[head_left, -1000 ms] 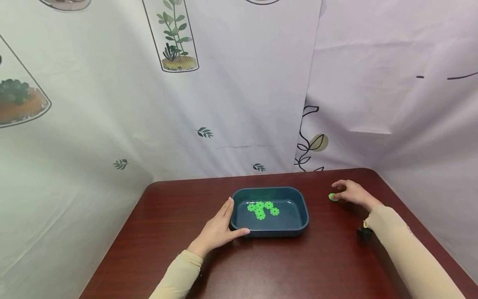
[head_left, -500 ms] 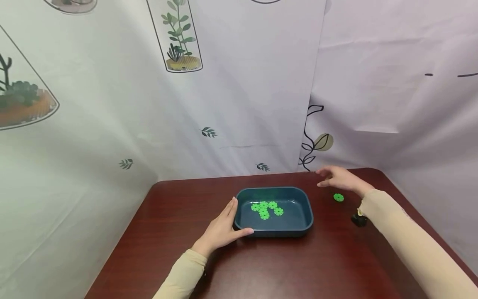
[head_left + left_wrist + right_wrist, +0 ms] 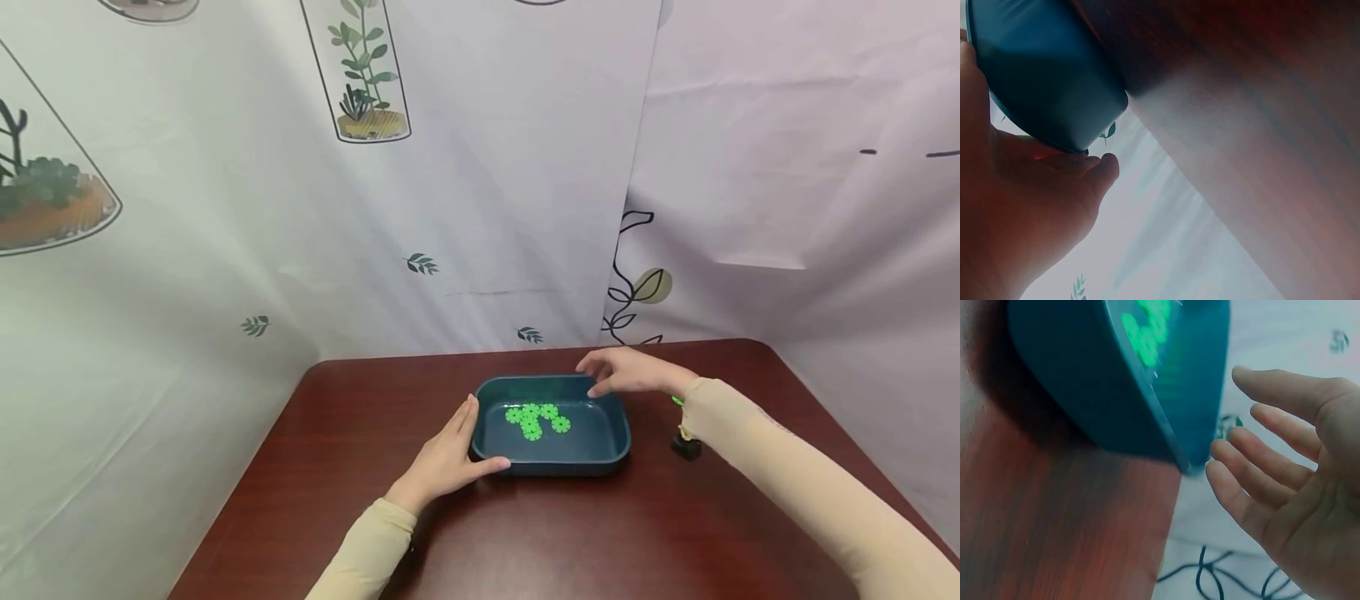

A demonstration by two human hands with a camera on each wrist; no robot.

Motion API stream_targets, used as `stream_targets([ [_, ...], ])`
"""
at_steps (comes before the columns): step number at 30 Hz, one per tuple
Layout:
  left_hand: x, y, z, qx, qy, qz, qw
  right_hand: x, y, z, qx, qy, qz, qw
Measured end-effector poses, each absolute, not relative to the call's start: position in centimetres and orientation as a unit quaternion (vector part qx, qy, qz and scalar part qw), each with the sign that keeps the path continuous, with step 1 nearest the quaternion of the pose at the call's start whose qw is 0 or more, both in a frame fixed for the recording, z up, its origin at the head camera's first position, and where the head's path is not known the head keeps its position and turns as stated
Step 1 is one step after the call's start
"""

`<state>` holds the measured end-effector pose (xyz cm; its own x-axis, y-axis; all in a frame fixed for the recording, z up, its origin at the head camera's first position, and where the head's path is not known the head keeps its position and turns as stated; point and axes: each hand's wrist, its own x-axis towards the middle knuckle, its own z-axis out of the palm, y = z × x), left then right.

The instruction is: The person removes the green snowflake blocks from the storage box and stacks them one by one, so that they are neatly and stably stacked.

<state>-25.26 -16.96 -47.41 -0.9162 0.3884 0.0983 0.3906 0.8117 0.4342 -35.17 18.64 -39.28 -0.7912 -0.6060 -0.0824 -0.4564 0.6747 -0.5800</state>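
Note:
A dark blue rectangular tray (image 3: 570, 446) stands on the table with several green notched discs (image 3: 531, 422) lying on its floor. My left hand (image 3: 442, 462) rests against its left end, fingers straight along the side and thumb at the front wall; the left wrist view shows that hand (image 3: 1029, 206) beside the tray's outer wall (image 3: 1047, 81). Over the tray's back right corner hovers my right hand (image 3: 626, 371), its fingers loosely bent and apart. In the right wrist view nothing lies between the fingers of that hand (image 3: 1316, 506). Another green disc (image 3: 677, 401) is mostly hidden by the right sleeve.
The reddish-brown table (image 3: 345, 433) reaches back to a pale hanging cloth (image 3: 480, 208) printed with plants. A small black object (image 3: 686, 445) shows beneath the right wrist.
My right hand has moved left, from the lone green disc on the table to above the tray's corner. That disc stays on the table. My left hand keeps its place on the tray.

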Motion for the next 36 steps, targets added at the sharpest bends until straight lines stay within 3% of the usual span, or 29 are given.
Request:
stream_targets([
  [13,-25.1,-16.9,-47.4,-0.205,-0.952,-0.227,0.000,-33.9,15.3,-40.3,-0.324,0.895,-0.176,0.250],
  [36,-25.1,-17.0,-47.5,-0.201,-0.953,-0.228,0.003,-34.6,10.2,-41.6,-0.298,0.913,-0.069,0.270],
])
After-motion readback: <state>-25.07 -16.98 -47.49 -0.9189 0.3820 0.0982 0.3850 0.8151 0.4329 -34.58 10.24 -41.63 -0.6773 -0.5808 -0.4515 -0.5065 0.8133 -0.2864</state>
